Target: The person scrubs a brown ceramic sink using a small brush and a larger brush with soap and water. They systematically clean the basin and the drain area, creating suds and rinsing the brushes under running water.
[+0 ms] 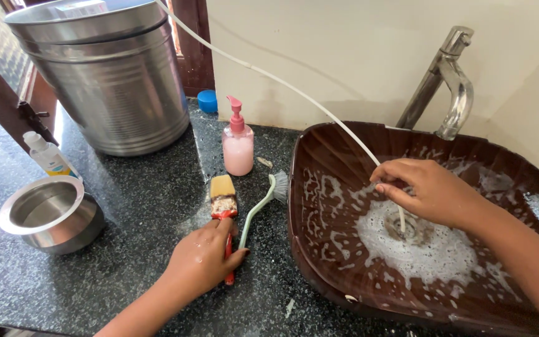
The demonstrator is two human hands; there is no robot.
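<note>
**Head view: hose held over sink drain, brush under the other hand**

Head camera looks down on a dark speckled counter [95,274] with a brown vessel sink [319,262] set on it.

Right hand [428,190]: fingers pinched closed on a thin white hose [294,90], which runs in from the upper left, over the sink rim, and ends just above the drain [410,228]. White suds cover the basin floor around the drain and streak the walls.

Left hand [204,259]: lies on the counter over the red handle of a flat paintbrush [223,200]; fingers curled loosely about the handle. Whether the grip is firm cannot be told. The bristles point away from the person, towards the wall.

Adjacent items: a pale green dish brush [258,209] just beside the paintbrush, its head touching the sink's outer wall; a pink pump bottle [238,146] behind both; a large steel drum [113,75]; a small steel bowl [48,212]; a small white bottle [48,156]; a chrome tap [447,81] behind the sink.

Assessment: rinsing is best done with the hose end kept low and aimed at the suds, working from walls down to the drain, so spray stays inside the basin. The pinch should sit close to the outlet for control.
</note>
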